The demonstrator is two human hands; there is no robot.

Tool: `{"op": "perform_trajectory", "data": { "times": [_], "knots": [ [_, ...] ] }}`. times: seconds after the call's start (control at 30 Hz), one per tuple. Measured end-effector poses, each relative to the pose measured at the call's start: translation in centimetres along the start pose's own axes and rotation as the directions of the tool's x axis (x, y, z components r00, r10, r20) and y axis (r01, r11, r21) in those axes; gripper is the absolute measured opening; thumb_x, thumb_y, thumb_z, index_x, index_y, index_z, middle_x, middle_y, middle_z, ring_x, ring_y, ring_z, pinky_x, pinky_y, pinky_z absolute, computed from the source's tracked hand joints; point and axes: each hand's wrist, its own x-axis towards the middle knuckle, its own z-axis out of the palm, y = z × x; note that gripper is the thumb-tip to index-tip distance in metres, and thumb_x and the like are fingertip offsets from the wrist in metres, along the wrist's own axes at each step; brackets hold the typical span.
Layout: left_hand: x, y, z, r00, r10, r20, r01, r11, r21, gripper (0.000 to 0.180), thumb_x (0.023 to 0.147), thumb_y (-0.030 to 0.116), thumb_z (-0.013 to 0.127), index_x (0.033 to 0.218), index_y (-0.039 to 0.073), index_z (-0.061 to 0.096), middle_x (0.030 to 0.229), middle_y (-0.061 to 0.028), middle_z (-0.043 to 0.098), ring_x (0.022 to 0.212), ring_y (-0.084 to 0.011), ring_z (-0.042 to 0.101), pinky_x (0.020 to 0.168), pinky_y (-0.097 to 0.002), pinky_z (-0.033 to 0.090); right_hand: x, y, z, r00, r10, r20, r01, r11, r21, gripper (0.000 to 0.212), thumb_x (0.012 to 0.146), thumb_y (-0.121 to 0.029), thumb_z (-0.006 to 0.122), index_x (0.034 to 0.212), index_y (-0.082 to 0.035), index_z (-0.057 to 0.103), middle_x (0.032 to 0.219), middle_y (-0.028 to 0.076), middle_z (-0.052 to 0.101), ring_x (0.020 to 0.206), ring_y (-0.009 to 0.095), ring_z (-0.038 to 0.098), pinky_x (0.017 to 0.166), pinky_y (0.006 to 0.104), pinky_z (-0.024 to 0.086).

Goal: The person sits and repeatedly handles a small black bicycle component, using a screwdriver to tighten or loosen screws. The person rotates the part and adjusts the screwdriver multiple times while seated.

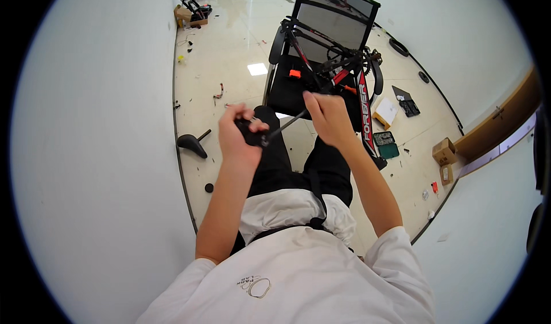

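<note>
My left hand is closed around a chunky black part, whose exact kind its fingers partly hide. From that part a thin dark metal bar runs up and to the right. My right hand is closed at the bar's far end, thumb pointing up. Just beyond both hands, a black, red and white bicycle frame rests across a black office chair with a mesh back. On the chair's seat lies a small orange object.
A bicycle saddle lies on the floor at left, near a small round black piece. To the right are an open green case, a black tool case and cardboard boxes. More bicycle parts lie far left.
</note>
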Motion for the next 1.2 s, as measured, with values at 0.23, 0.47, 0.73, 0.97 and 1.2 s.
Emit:
{"op": "perform_trajectory", "data": {
  "times": [0.23, 0.47, 0.73, 0.97, 1.2],
  "knots": [
    [1.4, 1.4, -1.2, 0.986, 0.095, -0.134, -0.094, 0.996, 0.011, 0.021, 0.082, 0.012, 0.058, 0.072, 0.013, 0.040, 0.064, 0.0016, 0.045, 0.047, -0.0110, 0.036, 0.051, -0.0267, 0.036, -8.6, -3.3, 1.5, 0.974, -0.226, 0.004, 0.223, 0.961, -0.160, 0.032, 0.088, -0.019, 0.064, 0.063, -0.006, 0.048, 0.052, 0.010, 0.048, 0.042, 0.031, 0.048, 0.039, 0.0392, 0.037],
    [2.7, 0.7, -2.7, 0.988, -0.156, -0.012, 0.154, 0.984, -0.091, 0.022, 0.081, 0.014, 0.060, 0.067, 0.014, 0.043, 0.061, 0.0038, 0.046, 0.045, -0.0088, 0.037, 0.049, -0.0239, 0.037, -9.9, -9.0, 1.4, 0.933, -0.345, 0.106, 0.357, 0.926, -0.123, 0.035, 0.084, -0.014, 0.068, 0.061, -0.007, 0.042, 0.049, 0.005, 0.042, 0.037, 0.025, 0.044, 0.036, 0.0346, 0.034],
    [1.0, -3.5, -1.1, 0.730, -0.684, 0.019, 0.683, 0.730, 0.038, 0.026, 0.084, 0.017, 0.061, 0.063, 0.013, 0.046, 0.064, 0.0030, 0.050, 0.050, -0.0093, 0.045, 0.052, -0.0252, 0.041, -6.3, -10.8, -1.2, 0.588, -0.804, 0.087, 0.807, 0.577, -0.125, 0.022, 0.070, -0.017, 0.063, 0.059, -0.006, 0.048, 0.072, 0.005, 0.047, 0.066, 0.017, 0.047, 0.058, 0.0290, 0.038],
    [-0.3, -5.7, -1.2, 0.755, -0.656, -0.008, 0.643, 0.738, 0.207, 0.023, 0.082, 0.016, 0.060, 0.064, 0.012, 0.047, 0.063, 0.0017, 0.050, 0.046, -0.0079, 0.041, 0.047, -0.0235, 0.037, -8.2, -10.2, 2.6, 0.503, -0.758, 0.415, 0.783, 0.603, 0.153, 0.018, 0.064, -0.015, 0.061, 0.061, -0.002, 0.048, 0.047, 0.007, 0.043, 0.038, 0.021, 0.046, 0.037, 0.0339, 0.037],
    [3.2, -2.4, -0.7, 0.852, -0.523, 0.036, 0.510, 0.842, 0.176, 0.020, 0.082, 0.015, 0.059, 0.066, 0.012, 0.047, 0.060, 0.0042, 0.047, 0.044, -0.0073, 0.038, 0.046, -0.0241, 0.034, -4.5, -11.6, 6.7, 0.693, -0.530, 0.488, 0.583, 0.811, 0.053, 0.019, 0.059, -0.014, 0.063, 0.050, -0.004, 0.049, 0.051, 0.012, 0.054, 0.044, 0.025, 0.054, 0.041, 0.0361, 0.038]
  ]
}}
